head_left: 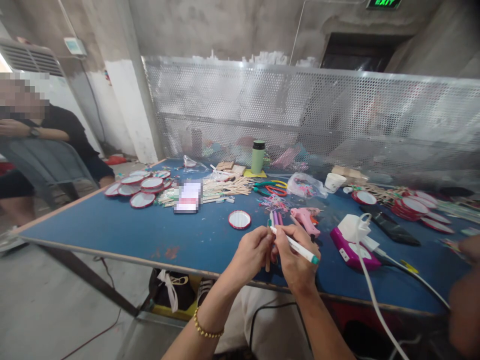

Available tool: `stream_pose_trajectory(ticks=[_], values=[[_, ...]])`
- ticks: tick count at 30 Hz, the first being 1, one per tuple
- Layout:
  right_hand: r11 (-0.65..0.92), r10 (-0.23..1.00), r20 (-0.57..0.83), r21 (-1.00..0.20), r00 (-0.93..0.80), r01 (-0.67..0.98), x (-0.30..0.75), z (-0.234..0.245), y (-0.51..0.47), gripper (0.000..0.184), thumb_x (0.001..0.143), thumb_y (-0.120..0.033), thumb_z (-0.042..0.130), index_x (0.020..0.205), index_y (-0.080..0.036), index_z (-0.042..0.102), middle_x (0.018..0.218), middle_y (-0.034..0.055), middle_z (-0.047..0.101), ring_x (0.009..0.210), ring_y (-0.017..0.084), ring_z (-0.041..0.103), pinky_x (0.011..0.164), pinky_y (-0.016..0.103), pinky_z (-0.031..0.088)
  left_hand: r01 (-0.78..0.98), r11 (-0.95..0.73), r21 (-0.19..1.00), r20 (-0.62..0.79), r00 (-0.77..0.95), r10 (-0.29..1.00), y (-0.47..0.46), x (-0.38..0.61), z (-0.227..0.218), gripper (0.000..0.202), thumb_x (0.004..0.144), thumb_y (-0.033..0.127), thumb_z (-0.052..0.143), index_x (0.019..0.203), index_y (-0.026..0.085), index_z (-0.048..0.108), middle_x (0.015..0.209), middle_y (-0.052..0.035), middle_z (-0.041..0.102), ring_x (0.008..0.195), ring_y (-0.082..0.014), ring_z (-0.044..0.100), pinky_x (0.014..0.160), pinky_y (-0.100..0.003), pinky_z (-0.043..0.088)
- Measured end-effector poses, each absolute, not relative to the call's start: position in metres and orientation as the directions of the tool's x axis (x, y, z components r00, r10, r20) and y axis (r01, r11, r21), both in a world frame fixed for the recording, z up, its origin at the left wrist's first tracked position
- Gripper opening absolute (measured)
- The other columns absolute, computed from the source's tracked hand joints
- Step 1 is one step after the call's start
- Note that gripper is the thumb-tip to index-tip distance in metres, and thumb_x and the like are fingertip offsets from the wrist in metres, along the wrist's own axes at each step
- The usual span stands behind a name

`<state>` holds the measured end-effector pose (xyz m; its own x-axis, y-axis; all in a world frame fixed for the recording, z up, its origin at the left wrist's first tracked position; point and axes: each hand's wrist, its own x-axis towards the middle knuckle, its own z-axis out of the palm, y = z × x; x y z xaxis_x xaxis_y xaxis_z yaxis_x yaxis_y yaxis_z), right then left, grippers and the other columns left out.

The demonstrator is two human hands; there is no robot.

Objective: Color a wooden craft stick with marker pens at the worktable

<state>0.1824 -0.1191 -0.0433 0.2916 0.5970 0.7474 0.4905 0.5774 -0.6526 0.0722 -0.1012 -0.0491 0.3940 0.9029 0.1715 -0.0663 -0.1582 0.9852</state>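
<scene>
My left hand (252, 254) is closed around a thin wooden stick (267, 261), held upright at the near edge of the blue table (123, 230). My right hand (294, 260) grips a white marker with a green end (296, 246), its tip touching the stick just above my left fingers. Purple markers (276, 218) lie right behind my hands. A small round red-rimmed mirror (239, 219) lies flat a little to the left of them.
A pink glue gun (305, 218), a white charger on a purple power strip (352, 240), a black phone (390, 227), scissors (272, 189), a green bottle (258, 157), piles of sticks (221, 190) and round mirrors (140, 187) cover the table. A person sits at far left (45, 145); another person's arm (465, 295) is at right.
</scene>
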Motion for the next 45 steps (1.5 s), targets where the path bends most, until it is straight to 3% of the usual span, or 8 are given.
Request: stream_pose_trajectory(ticks=[5, 15, 45], values=[[0.584, 0.586, 0.757, -0.642, 0.29, 0.497, 0.1831, -0.0431, -0.1185, 0.02, 0.087, -0.026, 0.06, 0.07, -0.018, 0.065, 0.057, -0.0029, 0.062, 0.045, 0.01, 0.056, 0.045, 0.019, 0.048, -0.07, -0.143, 0.987, 0.159, 0.391, 0.907, -0.1012, 0.072, -0.0488, 0.039, 0.089, 0.055, 0.048, 0.072, 0.02, 0.047, 0.055, 0.0039, 0.052, 0.039, -0.0072, 0.045, 0.038, -0.019, 0.032], [0.535, 0.668, 0.634, -0.773, 0.391, 0.341, 0.1812, -0.0451, -0.1213, 0.026, 0.088, -0.036, 0.063, 0.068, -0.019, 0.063, 0.047, -0.0049, 0.056, 0.035, 0.01, 0.052, 0.035, 0.019, 0.045, -0.117, -0.117, 0.986, 0.155, 0.407, 0.9, -0.0983, 0.0719, -0.052, 0.039, 0.089, 0.055, 0.05, 0.078, 0.018, 0.051, 0.056, 0.0032, 0.054, 0.038, -0.0058, 0.041, 0.039, -0.019, 0.03], [0.537, 0.673, 0.664, -0.741, 0.325, 0.403, 0.1828, -0.0458, -0.1203, 0.023, 0.089, -0.034, 0.061, 0.071, -0.019, 0.064, 0.048, -0.0048, 0.057, 0.037, 0.011, 0.053, 0.038, 0.021, 0.046, -0.1, -0.124, 0.987, 0.153, 0.386, 0.91, -0.1012, 0.0716, -0.0467, 0.04, 0.088, 0.056, 0.052, 0.074, 0.019, 0.048, 0.054, 0.0038, 0.053, 0.038, -0.0064, 0.043, 0.037, -0.018, 0.029]])
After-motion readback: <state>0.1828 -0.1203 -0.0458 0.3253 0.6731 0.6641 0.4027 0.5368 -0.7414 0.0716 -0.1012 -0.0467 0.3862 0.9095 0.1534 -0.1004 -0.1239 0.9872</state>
